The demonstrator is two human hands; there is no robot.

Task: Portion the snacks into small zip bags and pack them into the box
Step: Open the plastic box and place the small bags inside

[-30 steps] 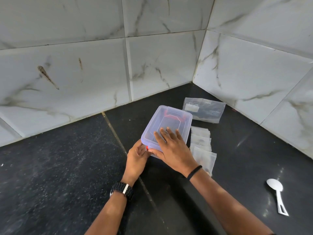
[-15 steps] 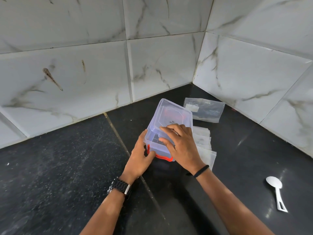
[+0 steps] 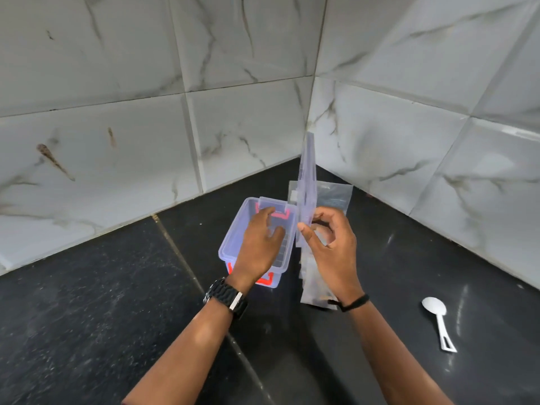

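On the counter (image 3: 87,317), right hand (image 3: 333,247) pinches clear lid (image 3: 307,182) upright beside open box (image 3: 233,229).

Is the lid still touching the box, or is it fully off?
Apart. In the head view the right hand pinches the lid upright, edge-on, beside the box; the box's rim is open, with the left hand over it.

A home kitchen corner is showing here: a black stone counter (image 3: 87,331) is meeting white marble-look wall tiles (image 3: 117,68) on two sides, and a white plastic spoon (image 3: 436,314) is lying on the counter, right of the corner.
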